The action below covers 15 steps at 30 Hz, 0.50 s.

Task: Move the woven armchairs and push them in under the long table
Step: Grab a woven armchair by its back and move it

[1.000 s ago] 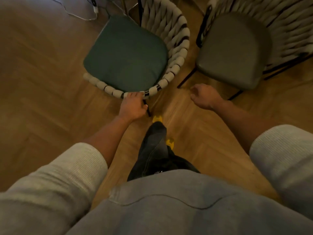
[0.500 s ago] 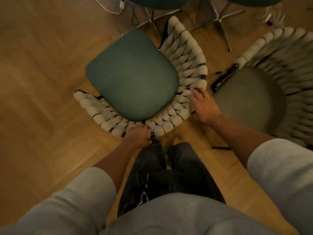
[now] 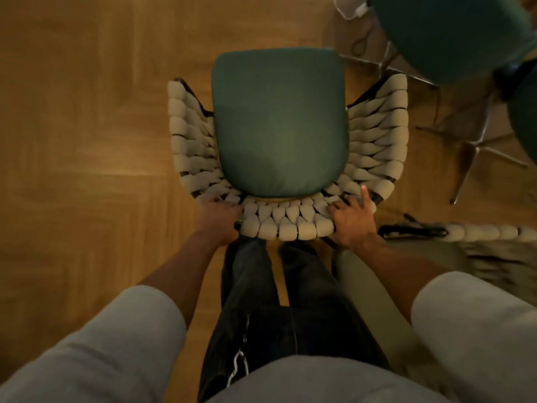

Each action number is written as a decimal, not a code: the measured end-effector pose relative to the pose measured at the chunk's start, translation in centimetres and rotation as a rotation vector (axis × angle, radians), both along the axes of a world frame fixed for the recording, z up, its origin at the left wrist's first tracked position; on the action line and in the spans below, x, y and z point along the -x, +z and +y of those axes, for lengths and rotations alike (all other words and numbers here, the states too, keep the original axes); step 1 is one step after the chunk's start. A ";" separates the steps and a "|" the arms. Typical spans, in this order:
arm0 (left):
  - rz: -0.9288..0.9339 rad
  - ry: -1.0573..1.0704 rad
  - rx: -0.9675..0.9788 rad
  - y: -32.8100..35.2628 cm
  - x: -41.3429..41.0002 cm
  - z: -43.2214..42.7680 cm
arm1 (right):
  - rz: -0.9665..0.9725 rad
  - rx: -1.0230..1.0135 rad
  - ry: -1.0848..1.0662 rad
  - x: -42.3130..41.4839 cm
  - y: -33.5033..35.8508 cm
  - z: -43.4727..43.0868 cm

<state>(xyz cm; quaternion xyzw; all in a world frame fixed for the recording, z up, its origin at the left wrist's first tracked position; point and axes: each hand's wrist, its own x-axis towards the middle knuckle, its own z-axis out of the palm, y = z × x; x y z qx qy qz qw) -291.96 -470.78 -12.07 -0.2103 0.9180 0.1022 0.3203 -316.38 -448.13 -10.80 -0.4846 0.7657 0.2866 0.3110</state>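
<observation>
Straight down we look, and the woven armchair stands on the wooden floor with its curved back turned to the person and its open front pointing away. The green seat cushion fills the middle of the armchair, ringed on three sides by thick pale woven cord. The left hand is at the back rim's left corner, fingers curled round the cord and clamped on it. The right hand is at the rim's right corner, laid over the top of the weave with its fingers spread apart, one of them stretched straight toward the cushion. Both forearms are bare, the pale sleeves pushed up. Just behind the armchair's back, the person's legs in dark trousers stand close to the rim, and a small metal chain hangs at the hip. To the right of the armchair, near its back corner, a second woven chair shows a blurred strip of the same pale cord, and its grey seat sits beside the right leg. Beyond the armchair's right arm stand teal chairs on splayed metal legs. A white cable lies on the floor beside them.
</observation>
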 end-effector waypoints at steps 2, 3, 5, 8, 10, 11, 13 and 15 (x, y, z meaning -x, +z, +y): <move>-0.001 0.039 0.015 0.5 -1.1 0.7 | -0.011 0.017 0.054 0.2 0.1 -1.1; 0.001 0.067 0.025 0.8 -1.7 1.1 | -0.017 0.023 0.084 0.3 0.1 -1.6; -0.008 0.156 0.027 1.3 -3.3 2.0 | -0.030 0.025 0.159 0.2 0.2 -2.8; -0.038 0.292 -0.015 1.4 -6.3 3.1 | -0.048 0.037 0.285 -0.6 0.1 -5.4; -0.053 0.388 -0.044 1.2 -8.5 3.5 | -0.055 0.060 0.362 -1.3 -0.1 -7.5; -0.059 0.432 -0.049 1.1 -9.5 3.7 | -0.058 0.066 0.397 -1.7 -0.1 -8.6; -0.072 0.504 -0.051 1.0 -11.5 4.0 | -0.067 0.079 0.478 -3.0 -0.1 -11.1; -0.080 0.577 -0.055 1.0 -13.7 4.2 | -0.078 0.081 0.563 -4.6 0.1 -13.9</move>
